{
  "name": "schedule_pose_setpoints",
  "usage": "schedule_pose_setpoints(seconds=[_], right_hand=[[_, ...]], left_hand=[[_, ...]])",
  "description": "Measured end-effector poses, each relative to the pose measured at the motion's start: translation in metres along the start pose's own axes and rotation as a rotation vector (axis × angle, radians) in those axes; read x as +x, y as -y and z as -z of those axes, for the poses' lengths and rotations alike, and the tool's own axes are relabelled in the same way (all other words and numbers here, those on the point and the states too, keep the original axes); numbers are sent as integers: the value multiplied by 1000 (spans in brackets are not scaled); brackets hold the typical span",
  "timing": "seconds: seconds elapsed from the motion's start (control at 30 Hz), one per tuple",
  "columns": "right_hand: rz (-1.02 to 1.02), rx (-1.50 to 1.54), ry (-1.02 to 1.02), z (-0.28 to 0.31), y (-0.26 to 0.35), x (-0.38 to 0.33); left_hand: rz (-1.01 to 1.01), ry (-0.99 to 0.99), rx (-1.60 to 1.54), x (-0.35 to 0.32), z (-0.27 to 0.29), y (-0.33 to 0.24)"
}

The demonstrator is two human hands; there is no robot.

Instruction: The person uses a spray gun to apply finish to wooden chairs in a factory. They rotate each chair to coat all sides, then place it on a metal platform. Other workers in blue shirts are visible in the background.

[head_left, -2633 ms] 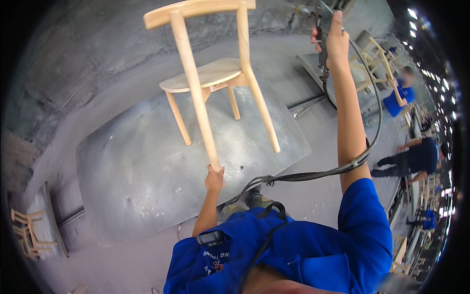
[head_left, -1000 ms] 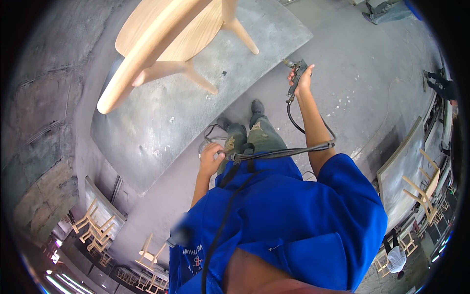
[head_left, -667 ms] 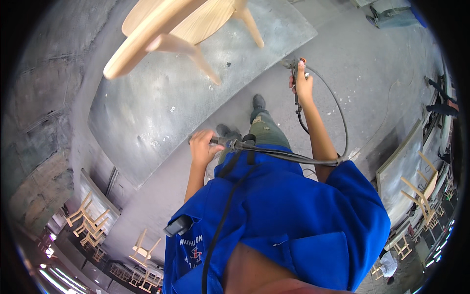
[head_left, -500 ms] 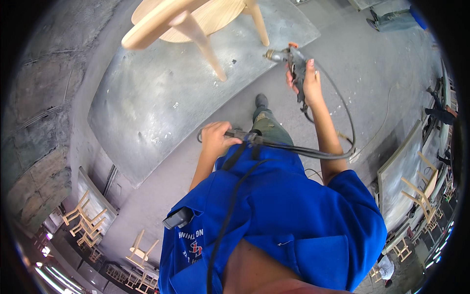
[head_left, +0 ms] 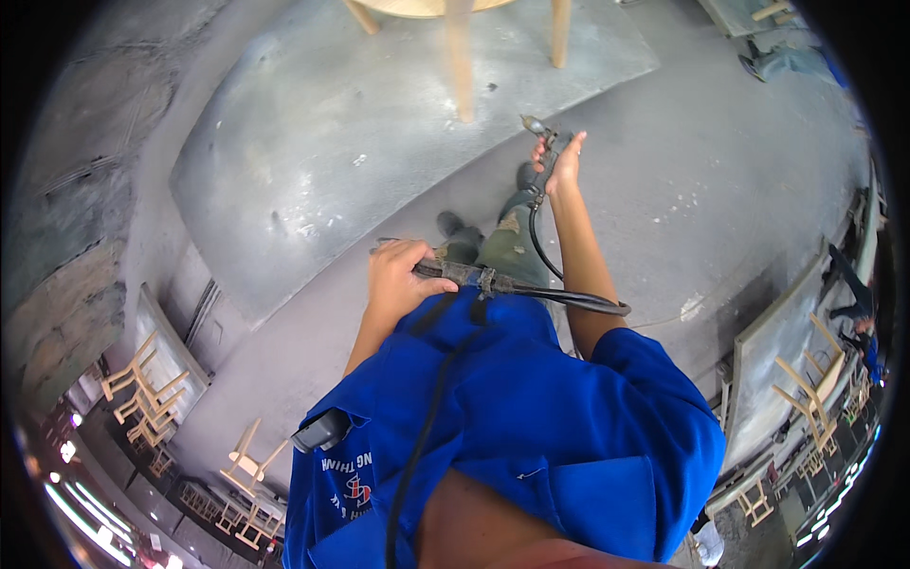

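A spray gun (head_left: 547,152) with a metal nozzle is gripped in my right hand (head_left: 564,163), its nozzle pointing up and left in the view. A black hose (head_left: 536,232) hangs from its handle and loops back toward my waist. My left hand (head_left: 400,275) is closed around a dark, tape-wrapped hose bundle (head_left: 464,275) at waist height. Ahead, a pale wooden chair (head_left: 464,71), partly cut off by the top edge, stands over a grey metal-topped platform (head_left: 313,171). One of its legs looks blurred. The gun is apart from the chair.
On the left, a stained grey wall (head_left: 81,171) runs beside the platform. Wooden chairs (head_left: 147,394) stand behind at lower left, and more chairs (head_left: 815,379) stand by a leaning board (head_left: 768,332) at right. Another person's legs (head_left: 791,62) show at upper right.
My right hand with the spray gun has come lower and nearer my body. The chair has shifted toward the top edge, with less of it in view. My left hand still grips the hose bundle.
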State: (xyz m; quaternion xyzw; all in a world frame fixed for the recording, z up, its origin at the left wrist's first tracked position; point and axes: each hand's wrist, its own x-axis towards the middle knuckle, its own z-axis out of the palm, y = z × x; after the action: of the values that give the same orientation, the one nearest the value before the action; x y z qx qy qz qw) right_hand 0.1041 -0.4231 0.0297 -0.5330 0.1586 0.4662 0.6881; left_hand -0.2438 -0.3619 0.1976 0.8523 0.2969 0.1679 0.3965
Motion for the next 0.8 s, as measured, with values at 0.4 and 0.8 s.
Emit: schedule_pose_setpoints(seconds=[0.4, 0.8], right_hand=[[51, 233, 91, -15, -16, -51], [732, -172, 291, -114, 105, -337]], left_hand=[[-28, 54, -191, -26, 31, 20], [-523, 223, -464, 42, 43, -46]])
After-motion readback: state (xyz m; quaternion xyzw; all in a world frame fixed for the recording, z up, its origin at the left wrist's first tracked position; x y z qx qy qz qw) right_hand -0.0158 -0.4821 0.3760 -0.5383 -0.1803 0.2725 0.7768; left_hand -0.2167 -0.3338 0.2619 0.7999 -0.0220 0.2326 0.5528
